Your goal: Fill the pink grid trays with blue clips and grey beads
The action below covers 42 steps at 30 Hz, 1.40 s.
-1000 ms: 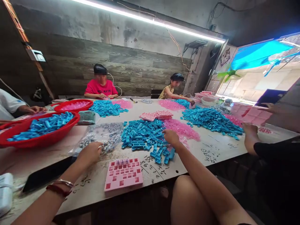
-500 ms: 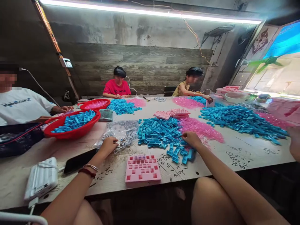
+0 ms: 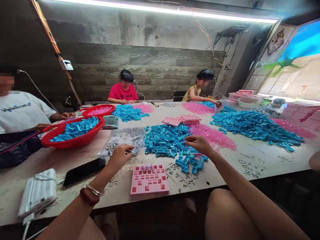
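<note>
My left hand (image 3: 122, 156) is above the table at the near edge of a clear plastic bag (image 3: 130, 135) of small grey-and-white pieces. Its fingers are curled together, and whatever they hold is too small to tell. Over the right side of a pile of blue plastic pieces (image 3: 162, 140) is my right hand (image 3: 199, 144), thumb and fingers pinched; their contents cannot be made out. Between my hands, nearer me, lies a pink tray with square holes (image 3: 151, 183). A few clear pieces (image 3: 147, 167) sit in its top row.
Pink translucent pieces (image 3: 222, 140) and stacked pink trays (image 3: 191, 118) lie behind. A red basket (image 3: 72, 143) of blue pieces, a phone (image 3: 85, 171) and a white power bank (image 3: 38, 191) are left. A large blue heap (image 3: 252, 130) is right. Three co-workers sit around the table.
My left hand has shifted slightly right, off the bag's near edge. My right hand has moved left and a little farther over the blue pile. The view has shifted slightly.
</note>
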Motion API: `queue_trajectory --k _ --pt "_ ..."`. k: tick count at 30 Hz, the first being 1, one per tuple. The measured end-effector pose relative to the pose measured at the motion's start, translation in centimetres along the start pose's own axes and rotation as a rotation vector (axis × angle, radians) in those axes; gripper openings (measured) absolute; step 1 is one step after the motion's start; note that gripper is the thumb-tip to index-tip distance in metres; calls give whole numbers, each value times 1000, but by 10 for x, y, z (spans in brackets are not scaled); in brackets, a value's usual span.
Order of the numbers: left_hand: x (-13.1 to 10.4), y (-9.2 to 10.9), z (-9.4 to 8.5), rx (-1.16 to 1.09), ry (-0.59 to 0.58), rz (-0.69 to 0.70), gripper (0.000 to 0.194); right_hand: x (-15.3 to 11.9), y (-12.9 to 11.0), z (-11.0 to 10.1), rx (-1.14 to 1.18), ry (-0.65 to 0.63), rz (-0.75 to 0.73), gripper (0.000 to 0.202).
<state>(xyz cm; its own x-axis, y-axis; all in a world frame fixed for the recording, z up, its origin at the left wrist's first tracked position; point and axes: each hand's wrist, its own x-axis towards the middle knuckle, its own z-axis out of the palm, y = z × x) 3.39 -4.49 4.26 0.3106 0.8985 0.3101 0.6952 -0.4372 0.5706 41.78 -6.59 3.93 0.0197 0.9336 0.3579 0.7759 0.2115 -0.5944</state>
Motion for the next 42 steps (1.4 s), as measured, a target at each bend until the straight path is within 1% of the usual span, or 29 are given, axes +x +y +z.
queue_trajectory --k 3,6,9,12,16,22,27,34,38,42 --pt "-10 25 16 -138 -34 137 31 -9 -21 8 106 -70 -71 25" --pt "-18 44 35 -235 -106 266 30 -19 -44 20 106 -178 -168 20" --pt "-24 55 51 -286 -160 361 29 -26 -65 32 85 -268 -296 17" --pt "-27 59 61 -238 -162 414 28 -28 -76 39 73 -285 -380 15" --pt "-28 58 70 -160 -134 360 27 -29 -76 42 60 -297 -415 14" --pt "-26 53 75 -187 -122 318 25 -30 -73 42 36 -309 -405 14" --pt "-28 54 74 -154 -120 278 26 -31 -76 41 35 -326 -398 14" --pt "-29 55 72 -20 -160 225 20 -28 -65 44 45 -342 -367 19" --pt "-29 56 71 1 -153 218 15 -27 -63 44 46 -362 -363 18" --pt "-30 56 70 -7 -178 228 17 -27 -63 44 17 -378 -365 18"
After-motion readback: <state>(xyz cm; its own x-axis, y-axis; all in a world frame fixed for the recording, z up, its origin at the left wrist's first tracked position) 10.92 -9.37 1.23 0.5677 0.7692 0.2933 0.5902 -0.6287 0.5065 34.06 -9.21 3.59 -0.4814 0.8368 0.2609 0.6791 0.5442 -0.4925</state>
